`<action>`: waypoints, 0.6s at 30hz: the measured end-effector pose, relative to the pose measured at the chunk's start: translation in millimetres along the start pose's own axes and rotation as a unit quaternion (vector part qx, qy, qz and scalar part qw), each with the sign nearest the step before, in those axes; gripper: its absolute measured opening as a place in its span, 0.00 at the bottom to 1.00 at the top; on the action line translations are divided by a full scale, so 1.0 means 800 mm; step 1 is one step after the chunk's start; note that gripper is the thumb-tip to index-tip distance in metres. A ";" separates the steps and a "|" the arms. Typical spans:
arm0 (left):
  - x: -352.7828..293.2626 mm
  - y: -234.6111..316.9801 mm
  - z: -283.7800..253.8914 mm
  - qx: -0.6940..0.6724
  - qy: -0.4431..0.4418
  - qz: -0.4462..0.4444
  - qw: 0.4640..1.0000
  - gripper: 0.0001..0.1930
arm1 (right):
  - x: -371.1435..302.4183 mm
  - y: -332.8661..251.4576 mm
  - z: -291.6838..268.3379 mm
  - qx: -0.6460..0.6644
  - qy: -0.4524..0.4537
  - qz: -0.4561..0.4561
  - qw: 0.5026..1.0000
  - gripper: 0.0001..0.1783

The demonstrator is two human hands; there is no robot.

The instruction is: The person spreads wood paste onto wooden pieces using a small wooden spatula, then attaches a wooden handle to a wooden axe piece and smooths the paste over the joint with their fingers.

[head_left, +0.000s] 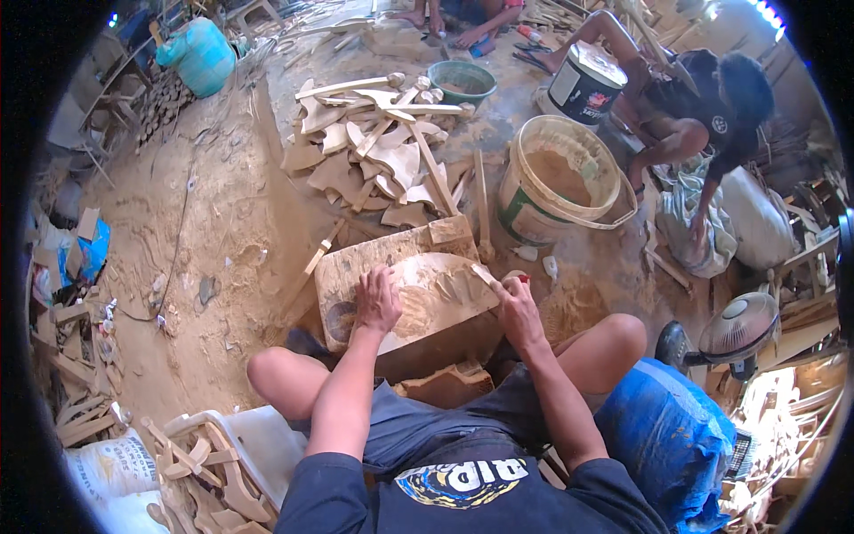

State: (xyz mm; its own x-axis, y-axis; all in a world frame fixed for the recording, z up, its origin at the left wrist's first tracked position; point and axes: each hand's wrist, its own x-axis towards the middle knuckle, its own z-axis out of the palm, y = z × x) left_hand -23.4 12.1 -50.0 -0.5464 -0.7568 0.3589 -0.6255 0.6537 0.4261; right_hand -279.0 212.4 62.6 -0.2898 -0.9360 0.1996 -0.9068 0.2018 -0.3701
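Observation:
My left hand (380, 299) rests over the left part of a wooden work block (342, 267), its fingers bent and pressed together. Whatever lies under those fingertips is hidden. In my right hand (519, 311), at the block's right edge, is a short, flat, pale tool (486, 277), like a spatula or brush; its exact kind is unclear. A bit of red shows beside that hand. Between my hands, a pale, round-edged surface (433, 276) on the block carries smears and dusty patches.
Beyond the block lies a heap of cut wooden pieces (374, 160). A large bucket (525, 191) and a green basin (485, 78) stand past it. At right, a person (703, 89) crouches near sacks; a fan (738, 322) stands closer. A bin of wooden parts (267, 445) sits at left.

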 end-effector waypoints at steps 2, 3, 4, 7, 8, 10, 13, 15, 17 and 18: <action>0.002 0.004 0.003 -0.006 0.004 0.002 1.000 0.20 | -0.009 0.003 0.008 -0.012 -0.008 0.006 1.000 0.28; 0.003 0.006 0.005 -0.010 0.008 0.002 1.000 0.20 | -0.014 0.003 0.015 -0.014 -0.006 0.008 1.000 0.28; 0.007 0.009 0.007 -0.013 0.008 0.006 1.000 0.20 | -0.022 0.009 0.026 -0.016 -0.010 0.000 1.000 0.27; 0.007 0.004 0.006 -0.018 0.012 0.009 1.000 0.21 | -0.039 -0.011 0.036 -0.038 -0.032 -0.015 0.999 0.26; 0.006 0.005 0.004 -0.017 0.007 0.007 1.000 0.21 | -0.044 -0.020 0.035 -0.062 -0.047 -0.018 0.997 0.27; 0.006 0.007 0.001 -0.016 0.003 0.005 1.000 0.21 | -0.052 -0.027 0.037 -0.095 -0.069 -0.009 0.993 0.28; 0.006 0.013 -0.004 -0.010 -0.007 -0.009 1.000 0.21 | -0.060 -0.036 0.027 -0.089 -0.089 0.028 0.992 0.33; 0.006 0.013 -0.007 -0.005 -0.005 -0.006 1.000 0.21 | -0.063 -0.038 0.015 -0.082 -0.070 0.033 0.994 0.31; 0.006 0.014 -0.010 -0.019 -0.001 -0.005 1.000 0.19 | -0.062 -0.049 -0.005 -0.090 -0.078 0.048 0.992 0.31; 0.006 0.014 -0.013 -0.034 0.001 -0.003 0.999 0.19 | -0.060 -0.052 -0.010 -0.098 -0.087 0.065 0.989 0.31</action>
State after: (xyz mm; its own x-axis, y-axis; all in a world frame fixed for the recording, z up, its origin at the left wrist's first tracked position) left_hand -27.5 15.7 -35.1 -0.5412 -0.7608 0.3581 -0.5896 0.6470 0.4835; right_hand -229.9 251.3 75.9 -0.3671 -0.9302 -0.0033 -0.9118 0.3606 -0.1966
